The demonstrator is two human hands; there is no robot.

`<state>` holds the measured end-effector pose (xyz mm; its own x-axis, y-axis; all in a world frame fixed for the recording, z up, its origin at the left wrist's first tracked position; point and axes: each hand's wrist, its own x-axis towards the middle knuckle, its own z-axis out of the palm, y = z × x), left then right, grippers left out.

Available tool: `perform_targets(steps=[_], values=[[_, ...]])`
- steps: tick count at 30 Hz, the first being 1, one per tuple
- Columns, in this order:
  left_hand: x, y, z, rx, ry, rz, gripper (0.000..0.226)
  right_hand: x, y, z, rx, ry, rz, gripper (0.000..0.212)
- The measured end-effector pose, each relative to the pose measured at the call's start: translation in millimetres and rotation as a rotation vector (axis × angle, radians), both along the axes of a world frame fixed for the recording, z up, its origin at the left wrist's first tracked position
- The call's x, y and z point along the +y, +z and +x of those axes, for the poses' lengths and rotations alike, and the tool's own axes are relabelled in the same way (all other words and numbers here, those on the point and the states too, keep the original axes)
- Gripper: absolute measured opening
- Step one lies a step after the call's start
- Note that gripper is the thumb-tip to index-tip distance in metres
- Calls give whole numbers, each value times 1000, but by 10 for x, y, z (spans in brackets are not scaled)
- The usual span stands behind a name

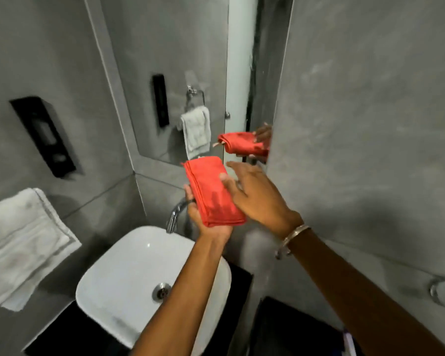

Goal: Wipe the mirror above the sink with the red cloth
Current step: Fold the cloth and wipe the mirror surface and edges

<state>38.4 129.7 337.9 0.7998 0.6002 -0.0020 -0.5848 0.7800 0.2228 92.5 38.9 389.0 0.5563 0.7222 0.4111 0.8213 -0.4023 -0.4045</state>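
The red cloth (212,192) lies folded into a thick pad across the palm of the left hand (206,219), which cups it from below with fingers curled up along its left edge. The right hand (254,196) is spread flat, thumb resting on the cloth's right side, fingers fanned toward the mirror (170,73). Both are held above the back of the white sink (129,286), just in front of the mirror's lower edge; the cloth's reflection shows in the glass near its lower right corner.

The step appears to be readying the pad before the first stroke. To do it well:

- Keep the folds square, so a broad flat face meets the glass instead of a bunched ridge.
- Move the pad into one hand with the fingers spread behind it, for even pressure.
- Start at the mirror's top corner and work down in overlapping passes, so streaks are carried to the lower edge.
- Stay clear of the chrome tap (175,217) directly below the hands.

Whether the cloth is damp cannot be told.
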Motion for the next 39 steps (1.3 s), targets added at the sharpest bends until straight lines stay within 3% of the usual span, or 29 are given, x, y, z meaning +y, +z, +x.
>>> perform_targets(steps=[1,4,12,15,17,21,24,27,31,34,39], values=[[71,143,3,-56,-7,13,68,-25,120,94,-84,-20,53,57],[286,715,146,-158,72,47,49,-45,717,411,-336,-114,197,56],[491,2362,533,-341,295,203,46,-185,2333,902,-837,-382,203,71],[449,2920,677,-278,480,295,41,-235,2773,1058,-971,-495,210,69],[470,3287,806,-188,693,378,55,-269,3064,1162,-1041,-582,228,69],[682,3811,1156,178,1114,877,76,-336,3412,1383,-1064,-667,188,70],[828,4004,1476,513,1271,1290,83,-335,3454,1514,-1102,-654,220,73],[875,4059,1701,723,1374,1427,78,-313,3474,1571,-1123,-642,250,74],[889,4081,1762,773,1453,1469,86,-303,3458,1636,-1149,-639,271,73],[694,4162,1742,630,1489,1601,94,-287,3471,1668,-1156,-640,282,72],[236,4220,1788,436,1599,1936,70,-297,3460,1674,-1142,-643,265,72]])
